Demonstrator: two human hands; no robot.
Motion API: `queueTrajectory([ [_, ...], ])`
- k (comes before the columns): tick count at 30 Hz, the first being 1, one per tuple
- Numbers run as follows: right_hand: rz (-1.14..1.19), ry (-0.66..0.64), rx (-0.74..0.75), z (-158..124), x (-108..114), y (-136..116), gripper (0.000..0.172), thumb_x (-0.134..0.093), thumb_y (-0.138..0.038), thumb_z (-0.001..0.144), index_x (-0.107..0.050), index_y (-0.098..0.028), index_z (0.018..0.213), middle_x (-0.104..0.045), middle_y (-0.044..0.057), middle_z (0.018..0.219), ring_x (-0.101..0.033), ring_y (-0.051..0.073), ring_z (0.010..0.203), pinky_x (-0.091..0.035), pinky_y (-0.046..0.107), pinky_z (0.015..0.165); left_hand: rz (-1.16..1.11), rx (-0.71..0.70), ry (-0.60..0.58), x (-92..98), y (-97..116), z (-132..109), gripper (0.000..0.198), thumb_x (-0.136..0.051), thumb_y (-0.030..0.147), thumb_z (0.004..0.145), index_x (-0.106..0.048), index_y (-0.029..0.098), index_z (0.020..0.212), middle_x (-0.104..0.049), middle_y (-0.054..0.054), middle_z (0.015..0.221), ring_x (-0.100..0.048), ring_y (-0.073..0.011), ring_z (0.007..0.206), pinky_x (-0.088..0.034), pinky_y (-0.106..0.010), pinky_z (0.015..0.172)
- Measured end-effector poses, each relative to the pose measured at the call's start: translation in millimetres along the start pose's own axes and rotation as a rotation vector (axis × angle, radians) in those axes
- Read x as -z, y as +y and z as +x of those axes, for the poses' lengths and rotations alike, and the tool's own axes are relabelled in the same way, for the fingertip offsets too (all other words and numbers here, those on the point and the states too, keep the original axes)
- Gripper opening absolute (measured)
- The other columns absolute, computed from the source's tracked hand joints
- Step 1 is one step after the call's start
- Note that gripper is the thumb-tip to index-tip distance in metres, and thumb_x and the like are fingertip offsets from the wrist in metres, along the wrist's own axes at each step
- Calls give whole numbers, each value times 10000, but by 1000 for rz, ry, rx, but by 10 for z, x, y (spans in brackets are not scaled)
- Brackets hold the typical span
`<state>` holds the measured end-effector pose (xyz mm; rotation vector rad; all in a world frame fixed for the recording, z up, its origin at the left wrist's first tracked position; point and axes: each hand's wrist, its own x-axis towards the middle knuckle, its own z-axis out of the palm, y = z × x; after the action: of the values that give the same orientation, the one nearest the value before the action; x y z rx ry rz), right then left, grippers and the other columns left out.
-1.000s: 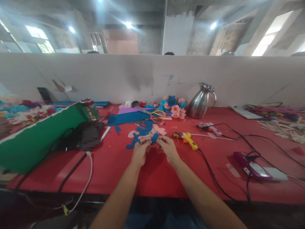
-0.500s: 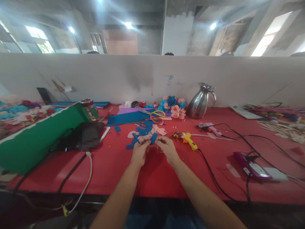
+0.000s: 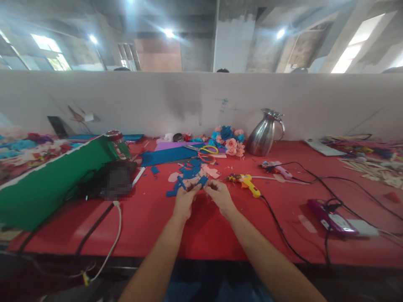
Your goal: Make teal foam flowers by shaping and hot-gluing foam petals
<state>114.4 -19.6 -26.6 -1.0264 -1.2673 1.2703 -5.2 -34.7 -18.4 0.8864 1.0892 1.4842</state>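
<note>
Between my two hands, over the red table, is a small piece of blue crepe paper (image 3: 203, 180). My left hand (image 3: 185, 202) pinches its left side with thumb and fingers, and a narrow blue strip (image 3: 181, 182) pokes up beside the same hand. Fingertips of my right hand (image 3: 219, 196) close on the right edge of the piece. Just beyond the hands lie blue paper scraps (image 3: 190, 172) and pink paper scraps (image 3: 211, 171). A yellow hot glue gun (image 3: 252, 186) rests to the right of my right hand.
Behind the scraps are yellow-handled scissors (image 3: 209, 149), a blue paper sheet (image 3: 168, 155) and paper flowers (image 3: 231, 144). A steel jug (image 3: 262, 136) stands against the partition. Rightward lie a pink glue gun (image 3: 281, 169), cords and a purple power strip (image 3: 333, 220). A green board (image 3: 56, 184) stands left.
The blue paper between my fingers has tilted slightly, and my left thumb sits a little further over it. Both hands stay in nearly the same place.
</note>
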Motion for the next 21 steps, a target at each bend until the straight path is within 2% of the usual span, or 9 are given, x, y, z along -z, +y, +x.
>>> queueTrajectory([
  [4,-26,18,33,4,-2,18,104,-562,-285,626,-546,-184,609,-471,-58,526,-390,87,489,-313,217,478,12,-27,15,14,-14,14,249,-777,288,556,-620,138,679,-504,61,568,-304,-28,436,-199,-192,420],
  [9,-19,22,37,-11,-19,-20,101,-565,-283,617,-550,-184,604,-500,-50,548,-422,92,509,-332,218,497,14,-43,-37,59,-69,54,280,-772,329,570,-577,128,588,-442,62,524,-315,-34,446,-210,-186,428],
  [15,27,18,9,-46,-25,-73,142,-549,-298,636,-597,-191,714,-540,-31,595,-453,104,514,-318,211,453,-157,56,-26,53,-57,46,301,-783,275,549,-510,151,573,-349,96,468,-245,-18,384,-211,-179,402],
  [21,64,-11,40,-65,-36,-106,138,-564,-305,647,-593,-191,720,-531,-32,586,-449,102,513,-324,207,451,-289,221,-116,92,17,39,194,-719,228,605,-548,142,637,-510,57,520,-215,0,338,-243,-166,387],
])
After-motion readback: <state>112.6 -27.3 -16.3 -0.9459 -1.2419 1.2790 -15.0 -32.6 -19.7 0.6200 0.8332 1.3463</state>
